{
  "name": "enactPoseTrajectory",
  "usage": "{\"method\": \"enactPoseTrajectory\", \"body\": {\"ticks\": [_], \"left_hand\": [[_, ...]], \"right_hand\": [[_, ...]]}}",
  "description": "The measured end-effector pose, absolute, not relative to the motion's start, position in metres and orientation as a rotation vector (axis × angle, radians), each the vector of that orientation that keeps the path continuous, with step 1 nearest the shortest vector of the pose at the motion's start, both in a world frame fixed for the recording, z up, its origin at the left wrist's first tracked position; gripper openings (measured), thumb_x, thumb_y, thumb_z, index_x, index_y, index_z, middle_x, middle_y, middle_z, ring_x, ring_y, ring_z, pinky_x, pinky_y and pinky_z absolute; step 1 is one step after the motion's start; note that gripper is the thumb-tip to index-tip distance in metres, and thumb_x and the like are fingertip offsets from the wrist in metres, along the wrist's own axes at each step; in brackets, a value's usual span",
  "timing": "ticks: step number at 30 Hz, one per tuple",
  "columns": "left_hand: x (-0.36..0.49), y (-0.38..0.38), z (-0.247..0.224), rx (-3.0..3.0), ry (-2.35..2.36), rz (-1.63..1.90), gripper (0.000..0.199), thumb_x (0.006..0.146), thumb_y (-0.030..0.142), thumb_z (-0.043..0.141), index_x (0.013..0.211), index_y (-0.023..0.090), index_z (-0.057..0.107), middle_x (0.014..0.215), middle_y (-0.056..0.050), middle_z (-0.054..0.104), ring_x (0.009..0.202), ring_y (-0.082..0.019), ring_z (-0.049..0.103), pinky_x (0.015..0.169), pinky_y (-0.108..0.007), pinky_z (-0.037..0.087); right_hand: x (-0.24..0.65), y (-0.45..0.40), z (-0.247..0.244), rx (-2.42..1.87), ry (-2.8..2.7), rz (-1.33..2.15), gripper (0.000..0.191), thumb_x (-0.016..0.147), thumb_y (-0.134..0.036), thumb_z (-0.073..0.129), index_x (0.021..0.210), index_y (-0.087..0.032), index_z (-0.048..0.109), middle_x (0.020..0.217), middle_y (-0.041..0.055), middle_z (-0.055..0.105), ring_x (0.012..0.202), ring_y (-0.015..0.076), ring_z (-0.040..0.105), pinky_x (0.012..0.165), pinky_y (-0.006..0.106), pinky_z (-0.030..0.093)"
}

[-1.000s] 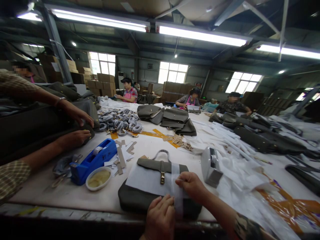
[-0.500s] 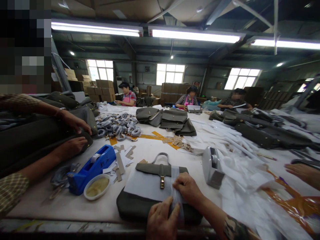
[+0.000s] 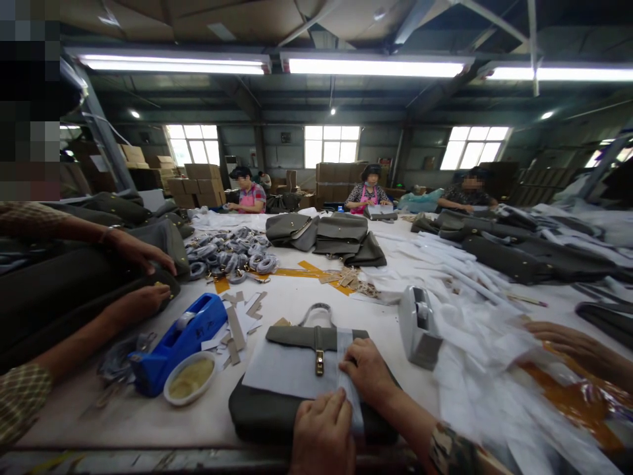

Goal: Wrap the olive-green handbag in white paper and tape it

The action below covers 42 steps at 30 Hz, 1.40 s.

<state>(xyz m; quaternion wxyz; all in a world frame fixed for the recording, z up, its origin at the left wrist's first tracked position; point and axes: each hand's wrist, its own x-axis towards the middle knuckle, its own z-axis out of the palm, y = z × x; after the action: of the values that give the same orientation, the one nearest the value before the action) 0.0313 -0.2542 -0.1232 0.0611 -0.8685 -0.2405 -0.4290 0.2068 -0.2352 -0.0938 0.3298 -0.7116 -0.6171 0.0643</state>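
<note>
A dark olive handbag [image 3: 262, 412] lies on the table in front of me, its wrapped handle [image 3: 317, 309] pointing away. A white sheet [image 3: 277, 369] comes out from beneath its flap, and a gold clasp [image 3: 320, 363] sits at the flap's middle. Over the sheet, right of the clasp, runs a translucent whitish strip [image 3: 345, 340]. My right hand [image 3: 368, 369] is closed at the strip's edge, just below the flap. Nearer to me, my left hand [image 3: 324, 425] has its fingers curled on the strip's lower part; its fingertips are partly hidden.
Left of the bag stand a blue tape dispenser [image 3: 180, 340] and a white dish [image 3: 190, 377]. A grey tape dispenser [image 3: 420, 326] is at the right, near crumpled white wrapping [image 3: 479, 369]. Co-workers' hands reach in at both sides [image 3: 141, 254]. More olive bags [image 3: 341, 234] lie beyond.
My left hand has shifted slightly up along the strip, its fingers more curled. The right hand stays near the flap. At the right edge, a co-worker's hand has moved inward over the wrapping.
</note>
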Motion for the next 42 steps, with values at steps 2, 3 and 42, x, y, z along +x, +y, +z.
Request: {"method": "enactPoseTrajectory", "body": {"ticks": [2,3,42], "left_hand": [[0.035,-0.253,-0.116,-2.668,-0.79,-1.194,0.012,0.081,0.023,0.058,0.091,0.023,0.065,0.097,-0.005,0.075,0.079,-0.023,0.065,0.066,-0.039,0.043],[0.038,-0.252,-0.113,-2.678,-0.817,-1.138,0.004,0.08,0.022,0.06,0.083,0.023,0.063,0.089,-0.004,0.074,0.074,-0.024,0.064,0.064,-0.039,0.042],[0.053,-0.219,-0.136,-2.828,-0.854,-0.967,0.029,0.093,0.021,0.049,0.114,0.025,0.068,0.127,-0.003,0.069,0.122,-0.025,0.062,0.105,-0.046,0.05]], "right_hand": [[0.206,-0.235,-0.095,-1.909,-1.624,0.109,0.017,0.08,-0.011,0.072,0.068,-0.019,0.063,0.081,0.0046,0.064,0.088,0.022,0.055,0.084,0.033,0.04],[0.205,-0.235,-0.096,-1.932,-1.628,0.077,0.016,0.081,-0.011,0.072,0.07,-0.019,0.063,0.083,0.0051,0.064,0.089,0.0225,0.055,0.084,0.033,0.04],[0.252,-0.27,-0.078,-1.969,-1.786,-0.225,0.027,0.09,-0.029,0.058,0.113,-0.031,0.074,0.143,0.0076,0.059,0.14,0.039,0.041,0.109,0.06,0.033]]}}
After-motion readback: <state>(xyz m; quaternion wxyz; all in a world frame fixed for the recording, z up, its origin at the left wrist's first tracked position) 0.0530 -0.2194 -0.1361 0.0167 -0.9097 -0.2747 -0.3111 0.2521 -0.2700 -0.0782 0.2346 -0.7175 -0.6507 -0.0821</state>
